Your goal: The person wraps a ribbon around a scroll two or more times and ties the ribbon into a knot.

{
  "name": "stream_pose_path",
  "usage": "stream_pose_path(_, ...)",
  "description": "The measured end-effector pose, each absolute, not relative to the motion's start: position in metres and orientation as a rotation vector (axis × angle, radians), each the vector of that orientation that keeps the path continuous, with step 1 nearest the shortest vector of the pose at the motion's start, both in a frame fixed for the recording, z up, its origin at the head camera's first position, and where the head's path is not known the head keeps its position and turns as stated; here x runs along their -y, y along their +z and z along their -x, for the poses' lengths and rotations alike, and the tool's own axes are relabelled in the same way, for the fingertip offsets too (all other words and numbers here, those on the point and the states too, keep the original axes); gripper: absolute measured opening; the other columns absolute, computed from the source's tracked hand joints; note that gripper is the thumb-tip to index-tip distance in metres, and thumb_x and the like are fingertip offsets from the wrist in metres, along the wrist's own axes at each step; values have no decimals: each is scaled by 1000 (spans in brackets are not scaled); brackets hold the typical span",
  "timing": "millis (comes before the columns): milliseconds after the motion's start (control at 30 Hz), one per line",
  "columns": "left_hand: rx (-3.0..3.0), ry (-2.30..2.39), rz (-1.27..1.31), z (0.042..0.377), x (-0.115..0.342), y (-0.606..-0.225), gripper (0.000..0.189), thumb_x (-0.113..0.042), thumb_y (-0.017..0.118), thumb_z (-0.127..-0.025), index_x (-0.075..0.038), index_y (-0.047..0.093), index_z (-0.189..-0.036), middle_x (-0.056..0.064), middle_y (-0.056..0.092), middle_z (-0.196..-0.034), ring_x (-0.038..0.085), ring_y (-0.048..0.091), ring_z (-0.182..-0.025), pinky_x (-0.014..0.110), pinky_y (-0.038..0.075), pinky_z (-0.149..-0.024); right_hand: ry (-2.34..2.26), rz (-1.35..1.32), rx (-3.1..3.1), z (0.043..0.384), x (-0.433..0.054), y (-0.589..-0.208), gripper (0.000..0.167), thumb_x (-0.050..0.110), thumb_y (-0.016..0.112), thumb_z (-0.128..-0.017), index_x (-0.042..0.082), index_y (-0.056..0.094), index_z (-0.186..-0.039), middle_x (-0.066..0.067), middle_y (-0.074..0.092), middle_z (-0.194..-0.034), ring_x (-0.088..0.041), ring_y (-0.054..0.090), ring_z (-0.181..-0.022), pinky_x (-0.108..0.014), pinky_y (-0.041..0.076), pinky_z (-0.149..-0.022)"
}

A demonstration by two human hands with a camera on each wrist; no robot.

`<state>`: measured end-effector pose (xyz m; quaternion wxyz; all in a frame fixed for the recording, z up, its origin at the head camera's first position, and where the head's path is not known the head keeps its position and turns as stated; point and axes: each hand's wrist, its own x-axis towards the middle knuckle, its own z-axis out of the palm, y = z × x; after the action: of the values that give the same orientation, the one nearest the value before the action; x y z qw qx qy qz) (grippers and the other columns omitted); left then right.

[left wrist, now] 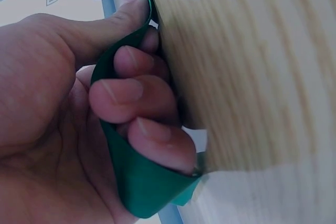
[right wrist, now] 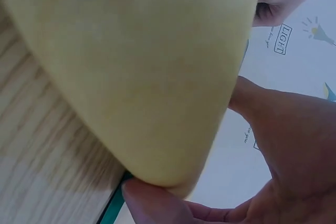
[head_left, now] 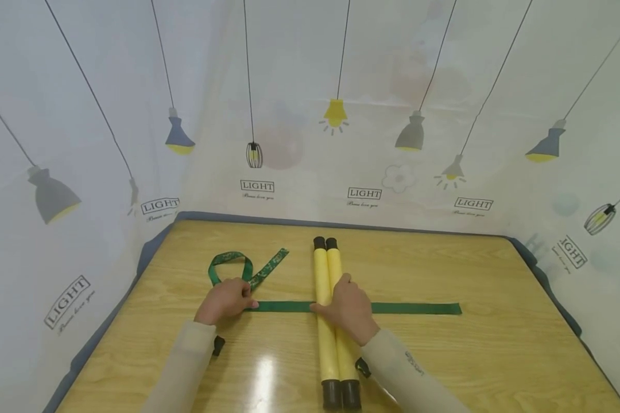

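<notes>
Two yellow tubes (head_left: pixel 328 355) with black end caps lie side by side, pointing away from me across a green ribbon (head_left: pixel 413 308). My right hand (head_left: pixel 350 307) grips the pair near the middle, thumb on the left side and fingers on the right. In the right wrist view a yellow tube (right wrist: pixel 142 77) fills much of the picture between thumb and fingers. My left hand (head_left: pixel 226 301) holds the ribbon left of the tubes. The left wrist view shows the green ribbon (left wrist: pixel 144 187) running between the palm and curled fingers, the thumb against it.
The ribbon's patterned loose end (head_left: pixel 271 268) loops on the wooden table (head_left: pixel 444 367) beyond my left hand. A pale curtain (head_left: pixel 299 69) printed with lamps surrounds the table's back and sides. Small black pieces (head_left: pixel 219 345) show beside my wrists.
</notes>
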<state>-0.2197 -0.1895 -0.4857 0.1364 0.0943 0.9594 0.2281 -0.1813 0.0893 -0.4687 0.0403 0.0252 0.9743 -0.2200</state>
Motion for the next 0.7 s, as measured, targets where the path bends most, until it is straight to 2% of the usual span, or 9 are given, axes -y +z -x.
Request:
stream_pose_path(233,-2778,657,-255,221,190,-486,37,-30,76,-93,-13,53,-69,-1,45,-64,15,43,-60,28,33,-57,-615,-42,-3004,182,-88,-469,76,59,88,-73,3,44,-102,-8,50,-68,-19,49,-54,-28,38,-46)
stream_pose_path(467,-2780,656,-251,219,189,-486,38,-30,77,-93,-13,53,-69,-1,45,-64,15,43,-60,29,34,-58,-562,-21,-3012,181,-88,-471,74,62,80,-80,1,46,-103,-11,51,-75,-22,51,-60,-31,41,-49)
stream_pose_path(600,-2786,649,-251,220,190,-487,39,-31,77,-93,-13,52,-69,-1,45,-65,14,43,-60,29,34,-58,-586,62,-2963,179,-101,-463,79,62,71,-88,-9,53,-119,-22,62,-97,-30,61,-79,-42,52,-63)
stream_pose_path(700,-2788,649,-256,220,190,-486,39,-31,77,-93,-13,52,-68,-1,44,-64,14,42,-60,28,33,-58,-614,162,-2912,179,-116,-454,80,59,66,-94,-12,54,-130,-28,62,-119,-38,63,-102,-52,55,-83)
